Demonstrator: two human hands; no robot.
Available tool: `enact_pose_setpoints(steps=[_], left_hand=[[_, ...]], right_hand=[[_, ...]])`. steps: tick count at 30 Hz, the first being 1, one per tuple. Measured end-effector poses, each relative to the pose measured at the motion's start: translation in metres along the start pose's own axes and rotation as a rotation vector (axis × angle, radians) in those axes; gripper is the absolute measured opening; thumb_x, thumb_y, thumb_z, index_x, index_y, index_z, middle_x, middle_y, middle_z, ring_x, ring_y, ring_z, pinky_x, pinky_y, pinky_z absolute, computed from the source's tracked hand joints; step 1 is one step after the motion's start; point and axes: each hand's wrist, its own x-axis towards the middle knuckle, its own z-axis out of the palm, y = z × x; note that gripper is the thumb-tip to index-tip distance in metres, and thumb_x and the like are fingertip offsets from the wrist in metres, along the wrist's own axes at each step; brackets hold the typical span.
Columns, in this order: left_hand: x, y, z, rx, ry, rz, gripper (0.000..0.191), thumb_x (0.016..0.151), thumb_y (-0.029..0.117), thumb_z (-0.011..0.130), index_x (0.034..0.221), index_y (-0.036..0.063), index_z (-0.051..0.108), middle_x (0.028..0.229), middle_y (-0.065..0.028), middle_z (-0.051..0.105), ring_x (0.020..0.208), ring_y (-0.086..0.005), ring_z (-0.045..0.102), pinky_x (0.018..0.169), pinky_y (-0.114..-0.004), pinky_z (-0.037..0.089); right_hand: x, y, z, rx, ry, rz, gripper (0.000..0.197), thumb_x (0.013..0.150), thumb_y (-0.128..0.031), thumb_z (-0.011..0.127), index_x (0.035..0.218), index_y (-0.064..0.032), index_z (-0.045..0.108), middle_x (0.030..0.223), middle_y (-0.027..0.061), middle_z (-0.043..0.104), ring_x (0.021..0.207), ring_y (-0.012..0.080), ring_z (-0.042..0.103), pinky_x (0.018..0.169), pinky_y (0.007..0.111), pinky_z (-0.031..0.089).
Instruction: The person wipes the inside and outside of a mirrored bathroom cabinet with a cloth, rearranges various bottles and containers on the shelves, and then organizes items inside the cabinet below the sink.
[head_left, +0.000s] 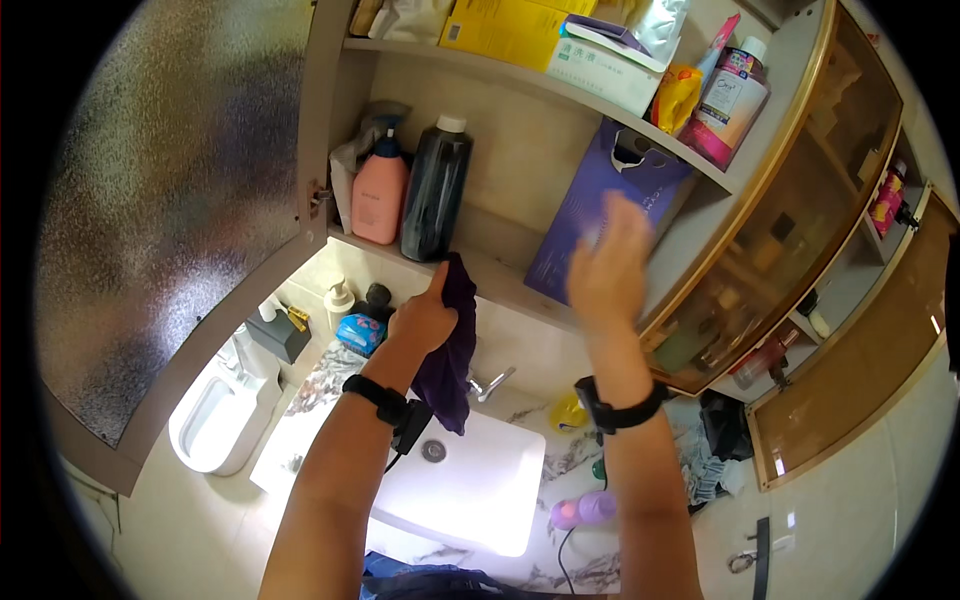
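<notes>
My left hand grips a dark purple cloth at the lower shelf's front edge, with the cloth hanging down over the sink. Just above it stands a dark bottle with a white cap, beside a pink pump bottle. My right hand, blurred, is in front of a purple cardboard box with a torn opening that leans on the same shelf. Whether it touches the box I cannot tell; its fingers look apart and nothing shows in them.
An open frosted-glass cabinet door spans the left. Yellow boxes, a white-green box and a mouthwash bottle occupy the upper shelf. Below are a white sink, a faucet and a lilac bottle. Glass-fronted doors stand right.
</notes>
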Motion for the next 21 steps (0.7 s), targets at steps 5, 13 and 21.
enact_pose_setpoints(steps=[5, 13, 21], left_hand=[[0.002, 0.002, 0.006, -0.013, -0.017, 0.004, 0.078, 0.074, 0.024, 0.051, 0.142, 0.0296, 0.014, 0.101, -0.0266, 0.06, 0.096, -0.0419, 0.058, 0.088, -0.048, 0.044], [0.002, -0.001, 0.005, 0.013, -0.014, -0.016, 0.076, 0.075, 0.026, 0.05, 0.143, 0.0283, 0.016, 0.103, -0.0244, 0.061, 0.097, -0.0398, 0.058, 0.086, -0.047, 0.045], [0.004, 0.006, 0.0, 0.057, -0.011, -0.024, 0.076, 0.075, 0.026, 0.05, 0.143, 0.0299, 0.016, 0.105, -0.024, 0.06, 0.099, -0.0393, 0.058, 0.087, -0.046, 0.044]], right_hand=[[-0.008, -0.009, 0.029, -0.083, -0.618, -0.064, 0.04, 0.073, -0.008, 0.058, 0.113, -0.0094, 0.052, 0.129, 0.0014, 0.04, 0.087, 0.0279, 0.059, 0.065, 0.039, 0.052], [-0.015, 0.035, 0.021, -0.289, -0.547, -0.159, 0.04, 0.071, -0.009, 0.06, 0.11, -0.0109, 0.054, 0.132, -0.0024, 0.04, 0.081, 0.0257, 0.06, 0.064, 0.036, 0.051], [-0.008, 0.038, -0.008, 0.109, -0.536, -0.139, 0.038, 0.071, -0.007, 0.059, 0.109, -0.0105, 0.057, 0.13, 0.0015, 0.046, 0.1, 0.0245, 0.055, 0.077, 0.037, 0.048]])
